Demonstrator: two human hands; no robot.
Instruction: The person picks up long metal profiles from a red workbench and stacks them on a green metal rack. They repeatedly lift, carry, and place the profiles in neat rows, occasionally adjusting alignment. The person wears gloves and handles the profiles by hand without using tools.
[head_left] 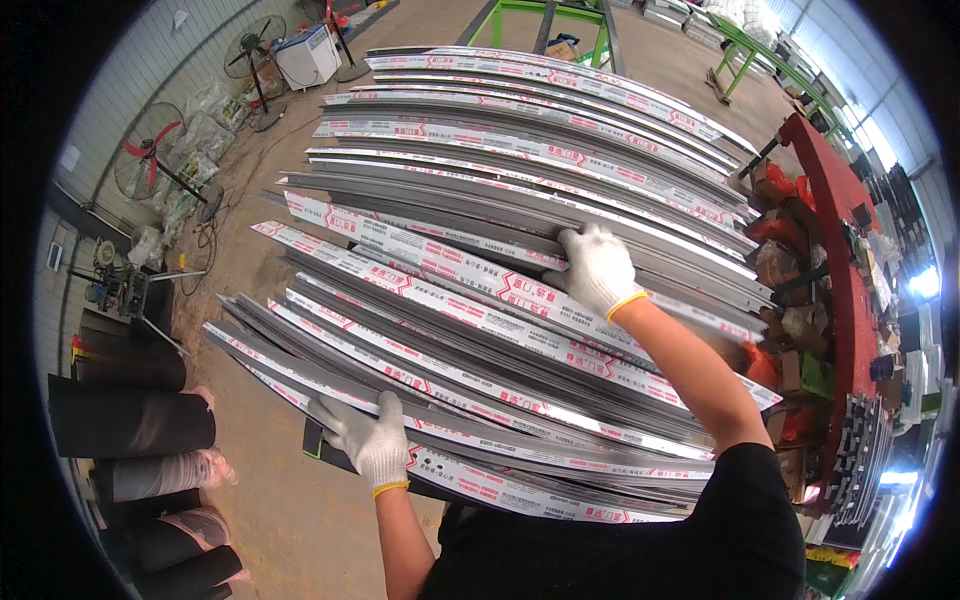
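Many long grey aluminium profiles, wrapped in white film with red print, lie side by side across the rack in front of me. My left hand (365,435), in a white knit glove with a yellow cuff, grips a near profile (480,432) close to its left end, thumb on top. Farther out, my right hand (598,268), gloved the same way, has its fingers curled over a profile (450,252) in the middle of the row. That profile lies at a slight slant to those around it. The undersides of both grips are hidden.
Pedestal fans (150,160) and a white box-shaped machine (308,57) stand at the left wall. Dark rolls (140,415) lie at the lower left. A red beam (838,220) over shelved parts runs along the right; a green frame (600,45) stands beyond the profiles.
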